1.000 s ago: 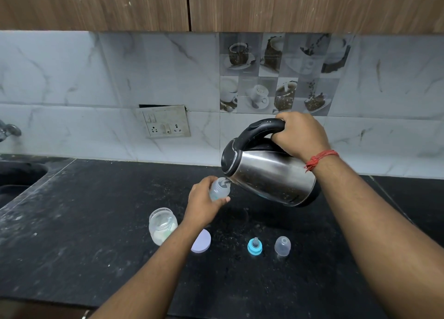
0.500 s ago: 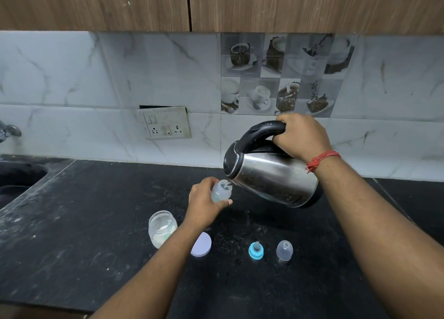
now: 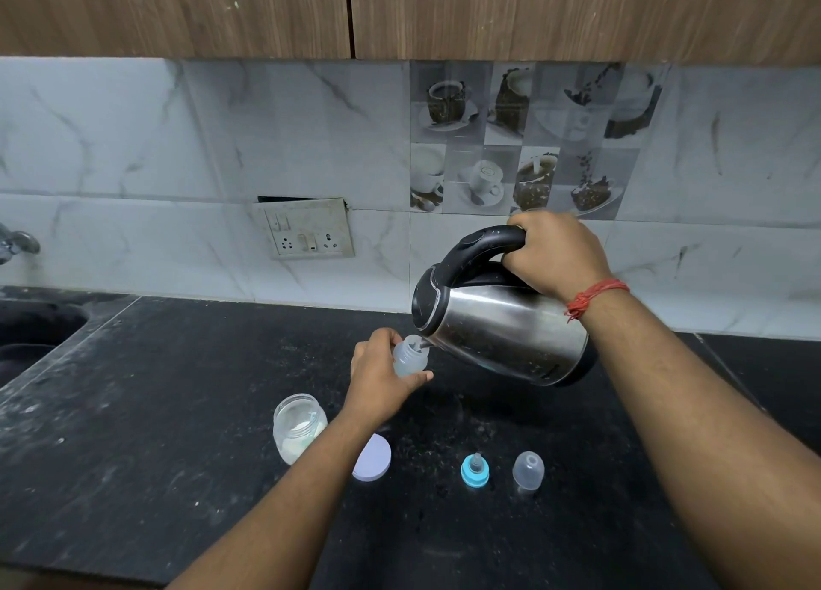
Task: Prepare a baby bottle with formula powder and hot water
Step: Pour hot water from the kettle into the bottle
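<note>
The left hand (image 3: pixel 377 374) grip clasps the bottle (image 3: pixel 409 356) under the tilted kettle (image 3: pixel 502 327), whose handle the right hand (image 3: pixel 557 256) clenches.

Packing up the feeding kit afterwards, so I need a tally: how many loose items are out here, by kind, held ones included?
Baby bottle, in the left hand: 1
Kettle, in the right hand: 1
Powder jar: 1
Jar lid: 1
Blue teat ring: 1
Clear bottle cap: 1
Total: 6
</note>
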The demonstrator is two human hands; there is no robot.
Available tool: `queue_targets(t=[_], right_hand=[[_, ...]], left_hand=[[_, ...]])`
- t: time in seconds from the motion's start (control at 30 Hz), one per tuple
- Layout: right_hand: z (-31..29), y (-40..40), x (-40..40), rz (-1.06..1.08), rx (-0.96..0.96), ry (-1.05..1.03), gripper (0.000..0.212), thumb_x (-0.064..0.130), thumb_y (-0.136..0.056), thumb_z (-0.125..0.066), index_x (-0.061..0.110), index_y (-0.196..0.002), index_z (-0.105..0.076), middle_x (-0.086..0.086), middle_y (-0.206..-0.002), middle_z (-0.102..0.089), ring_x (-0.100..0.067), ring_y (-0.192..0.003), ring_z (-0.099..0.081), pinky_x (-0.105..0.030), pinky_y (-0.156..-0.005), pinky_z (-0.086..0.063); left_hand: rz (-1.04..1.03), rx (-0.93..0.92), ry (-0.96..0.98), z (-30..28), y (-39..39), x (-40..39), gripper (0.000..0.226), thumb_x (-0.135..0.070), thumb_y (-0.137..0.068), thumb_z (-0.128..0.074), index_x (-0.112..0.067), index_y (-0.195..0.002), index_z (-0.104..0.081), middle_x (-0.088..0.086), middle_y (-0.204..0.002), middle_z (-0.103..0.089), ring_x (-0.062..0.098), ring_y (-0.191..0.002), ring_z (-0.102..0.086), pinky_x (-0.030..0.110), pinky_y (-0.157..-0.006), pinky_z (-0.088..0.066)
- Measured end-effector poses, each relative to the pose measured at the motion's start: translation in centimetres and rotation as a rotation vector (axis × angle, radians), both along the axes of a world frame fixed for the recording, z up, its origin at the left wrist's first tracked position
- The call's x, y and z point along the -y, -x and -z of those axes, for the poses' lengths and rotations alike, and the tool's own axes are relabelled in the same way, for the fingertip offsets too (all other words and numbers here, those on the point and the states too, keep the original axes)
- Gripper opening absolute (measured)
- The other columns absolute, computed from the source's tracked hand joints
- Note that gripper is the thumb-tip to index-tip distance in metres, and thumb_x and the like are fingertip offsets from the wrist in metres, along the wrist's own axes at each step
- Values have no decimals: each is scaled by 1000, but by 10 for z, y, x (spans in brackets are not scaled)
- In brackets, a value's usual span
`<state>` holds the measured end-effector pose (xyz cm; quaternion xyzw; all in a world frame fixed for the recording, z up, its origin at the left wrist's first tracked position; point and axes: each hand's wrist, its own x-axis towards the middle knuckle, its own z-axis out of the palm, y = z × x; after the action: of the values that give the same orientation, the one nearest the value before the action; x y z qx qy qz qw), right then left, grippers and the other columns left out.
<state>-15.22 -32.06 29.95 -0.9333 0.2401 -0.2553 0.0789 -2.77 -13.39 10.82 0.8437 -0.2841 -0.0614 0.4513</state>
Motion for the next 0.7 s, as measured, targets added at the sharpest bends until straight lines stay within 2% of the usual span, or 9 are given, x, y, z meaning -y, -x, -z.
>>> queue_targets(t=[0.17, 0.4, 0.7], right_hand=[[-2, -1, 2, 6, -2, -20, 14, 12, -72, -60, 21, -66, -50, 1, -66, -57, -28, -69, -54, -29, -56, -34], [-2, -4, 6, 5, -1, -9, 9, 12, -71, -59, 18, -68, -53, 0, -65, -58, -28, -69, -56, -29, -54, -33], [-2, -8, 10, 12, -6, 5, 7, 13, -71, -59, 18, -70, -55, 0, -65, -58, -26, -67, -55, -29, -54, -35]], left_hand=[[39, 42, 33, 4, -1, -1, 50, -36, -76, -88, -33, -110, -52, -16, -106, -48, 16, -118, -43, 42, -100, -48], [60, 34, 22, 5, -3, 0, 50, -32, -81, -83, -40, -121, -53, -11, -120, -49, 15, -129, -40, 35, -104, -41], [35, 16, 16, 3, -6, 5, 54, -38, -77, -87, -35, -119, -53, -10, -119, -51, 16, -124, -44, 44, -103, -48]])
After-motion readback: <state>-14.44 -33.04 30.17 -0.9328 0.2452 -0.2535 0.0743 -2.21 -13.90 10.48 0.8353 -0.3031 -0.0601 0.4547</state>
